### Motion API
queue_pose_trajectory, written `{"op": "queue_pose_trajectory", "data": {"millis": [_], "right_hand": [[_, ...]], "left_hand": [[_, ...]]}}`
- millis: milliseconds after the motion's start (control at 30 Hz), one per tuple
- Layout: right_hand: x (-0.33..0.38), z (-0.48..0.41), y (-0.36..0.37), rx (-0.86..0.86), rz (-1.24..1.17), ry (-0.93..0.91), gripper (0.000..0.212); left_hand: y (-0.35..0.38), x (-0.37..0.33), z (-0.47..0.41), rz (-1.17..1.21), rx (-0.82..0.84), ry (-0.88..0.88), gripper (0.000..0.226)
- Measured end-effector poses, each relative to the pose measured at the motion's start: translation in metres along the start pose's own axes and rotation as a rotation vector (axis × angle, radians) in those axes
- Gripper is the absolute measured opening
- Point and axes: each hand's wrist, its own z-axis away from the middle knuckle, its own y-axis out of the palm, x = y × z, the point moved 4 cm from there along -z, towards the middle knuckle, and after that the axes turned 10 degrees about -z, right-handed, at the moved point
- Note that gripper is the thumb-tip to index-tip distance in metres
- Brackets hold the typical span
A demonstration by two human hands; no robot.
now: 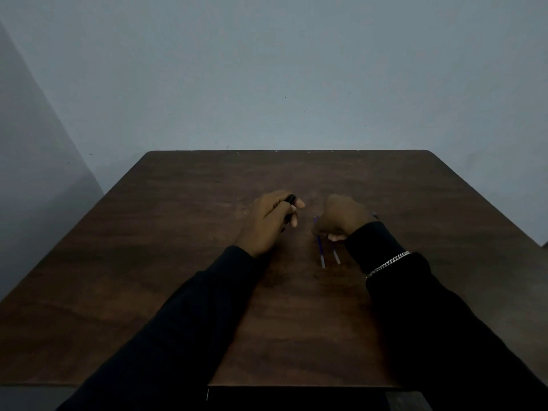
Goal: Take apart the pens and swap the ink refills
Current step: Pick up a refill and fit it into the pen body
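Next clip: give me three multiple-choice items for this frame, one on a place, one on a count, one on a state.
1. Where do the thin refills lie?
A. on the table by the right hand
B. at the table's far edge
C. in a cup

2. How many refills show on the table?
A. none
B. two
C. five

3. What is the left hand doing?
A. lying flat and open
B. gripping a dark pen barrel
C. off the table

Key: 1 A, they stick out from under the right hand; 2 B, two thin sticks lie side by side; 3 B, the dark pen barrel pokes out between its fingers.

Right hand (341,218) hides refill (319,246) tops; its grip contents unclear.
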Motion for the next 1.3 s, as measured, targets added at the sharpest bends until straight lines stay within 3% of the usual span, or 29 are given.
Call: {"op": "queue_pose_trajectory", "data": {"millis": [267, 333, 500, 600, 733, 967, 1300], "right_hand": [[-0.012, 0.004, -0.019, -0.117, 0.008, -0.095, 0.037], [-0.016, 0.004, -0.028, -0.181, -0.116, -0.125, 0.034], [-0.020, 0.006, -0.032, -0.121, -0.587, -0.296, 0.029], [-0.013, 0.010, -0.034, -0.106, -0.708, -0.435, 0.026], [-0.006, 0.011, -0.030, -0.059, -0.910, -0.502, 0.007], [-0.005, 0.015, -0.030, 0.042, -1.279, -0.596, 0.023], [0.000, 0.023, -0.034, -0.086, -1.314, -0.730, 0.014]], "left_hand": [[-0.003, 0.008, -0.002, -0.001, 0.021, 0.051, 0.029], [-0.002, 0.008, -0.002, -0.009, 0.023, 0.058, 0.028], [0.000, 0.008, -0.001, -0.023, 0.020, 0.064, 0.028], [0.000, 0.006, -0.001, -0.025, 0.032, 0.079, 0.028], [0.001, 0.003, 0.000, -0.013, 0.054, 0.080, 0.028], [0.000, -0.001, 0.001, -0.036, 0.068, 0.108, 0.028], [0.004, -0.004, 0.004, 0.026, 0.081, 0.083, 0.029]]}}
